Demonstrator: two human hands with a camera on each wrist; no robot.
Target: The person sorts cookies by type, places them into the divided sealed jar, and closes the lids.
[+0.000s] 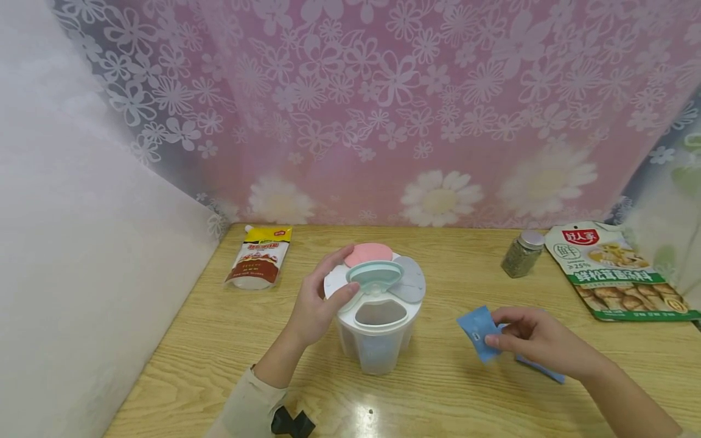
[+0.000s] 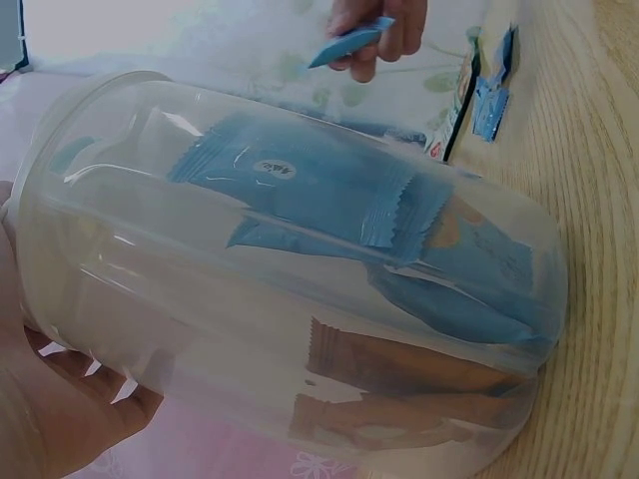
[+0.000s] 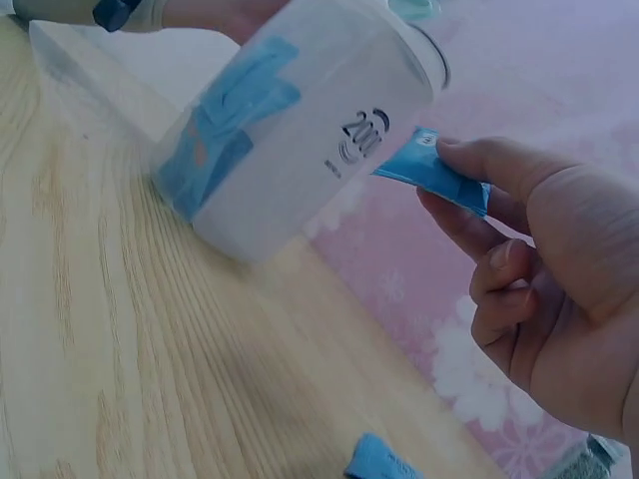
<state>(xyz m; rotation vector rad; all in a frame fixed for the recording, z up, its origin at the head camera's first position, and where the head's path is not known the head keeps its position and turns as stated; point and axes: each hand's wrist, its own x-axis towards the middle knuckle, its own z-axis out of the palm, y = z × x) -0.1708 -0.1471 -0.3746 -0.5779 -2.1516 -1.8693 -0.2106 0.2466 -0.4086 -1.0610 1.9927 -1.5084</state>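
Observation:
A clear plastic storage container (image 1: 378, 356) with a white lid stands upright on the table. My left hand (image 1: 312, 304) grips its lid from the left, with the thumb beside the raised mint-green flap (image 1: 376, 275). The front opening in the lid is uncovered. Through the wall, the left wrist view shows blue packets (image 2: 300, 190) in one compartment and brown packets (image 2: 399, 374) in another. My right hand (image 1: 542, 344) pinches a small blue packet (image 1: 477, 333) between thumb and fingers, to the right of the container. Another blue packet (image 1: 544, 368) lies on the table, partly hidden under that hand.
A white, yellow and brown spouted pouch (image 1: 257, 258) lies at the back left. A glass jar (image 1: 523, 253) of dried green flakes and a large mushroom-printed food bag (image 1: 619, 274) are at the back right. Behind the wooden table (image 1: 186, 377) hangs a pink floral curtain.

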